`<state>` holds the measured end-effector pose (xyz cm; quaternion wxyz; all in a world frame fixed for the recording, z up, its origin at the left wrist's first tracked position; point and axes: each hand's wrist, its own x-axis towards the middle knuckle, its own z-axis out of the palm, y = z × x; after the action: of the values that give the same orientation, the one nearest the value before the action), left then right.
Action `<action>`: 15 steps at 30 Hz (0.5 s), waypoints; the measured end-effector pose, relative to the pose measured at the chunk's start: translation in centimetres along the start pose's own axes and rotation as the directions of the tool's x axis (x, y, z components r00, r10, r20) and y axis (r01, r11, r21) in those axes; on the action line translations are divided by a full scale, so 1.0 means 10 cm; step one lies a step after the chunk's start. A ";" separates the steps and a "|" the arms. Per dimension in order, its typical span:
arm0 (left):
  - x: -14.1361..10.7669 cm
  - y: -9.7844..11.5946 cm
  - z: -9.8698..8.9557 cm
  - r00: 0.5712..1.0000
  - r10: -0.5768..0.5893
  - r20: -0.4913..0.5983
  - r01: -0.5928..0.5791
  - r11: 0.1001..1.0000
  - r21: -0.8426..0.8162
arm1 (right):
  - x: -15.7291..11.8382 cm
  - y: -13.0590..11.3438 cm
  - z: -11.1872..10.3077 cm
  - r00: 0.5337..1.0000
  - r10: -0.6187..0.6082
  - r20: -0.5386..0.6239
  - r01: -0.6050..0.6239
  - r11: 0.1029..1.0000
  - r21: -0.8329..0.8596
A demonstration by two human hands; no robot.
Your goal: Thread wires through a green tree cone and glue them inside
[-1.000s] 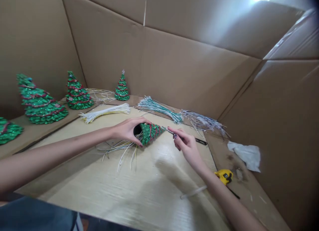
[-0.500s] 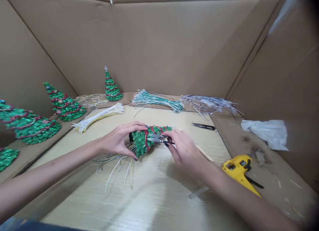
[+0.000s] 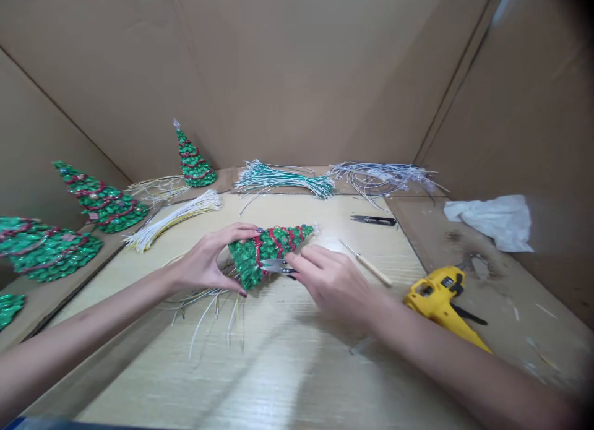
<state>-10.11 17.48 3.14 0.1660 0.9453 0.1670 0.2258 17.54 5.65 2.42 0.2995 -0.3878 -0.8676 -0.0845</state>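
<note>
Rt hand (image 3: 331, 288) eased snips (image 3: 276, 266) left along sequin tree (image 3: 266, 250), L hand (image 3: 213, 260) clamped on tree, rt grip on snips, awl (image 3: 366, 264) nearby

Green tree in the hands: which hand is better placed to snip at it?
Probably the right hand: it holds the snips at the tree, while the left hand grips the tree's wide end and seems occupied steadying it.

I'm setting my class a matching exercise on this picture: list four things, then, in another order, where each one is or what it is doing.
Things: 1 left hand; 2 right hand; 3 glue gun; 4 loose snips.
Places and states: A on the stained cardboard; B on the pale board; C gripping the green tree; D holding snips against the tree.
Pairs: 1-C, 2-D, 3-A, 4-B.
</note>
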 end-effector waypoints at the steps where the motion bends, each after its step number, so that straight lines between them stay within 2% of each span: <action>1: 0.00 0.01 0.00 1.000 0.006 -0.001 -0.006 1.000 -0.002 | -0.01 0.00 0.01 1.000 -0.006 0.006 0.006 1.000 -0.004; 15: 0.02 0.04 0.02 1.000 0.016 0.007 -0.016 1.000 -0.001 | -0.03 -0.02 -0.01 0.999 -0.046 0.008 0.046 0.999 0.006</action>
<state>-9.76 17.16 3.16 0.1655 0.9472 0.1587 0.2240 17.57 5.34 2.34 0.2949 -0.3670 -0.8779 -0.0871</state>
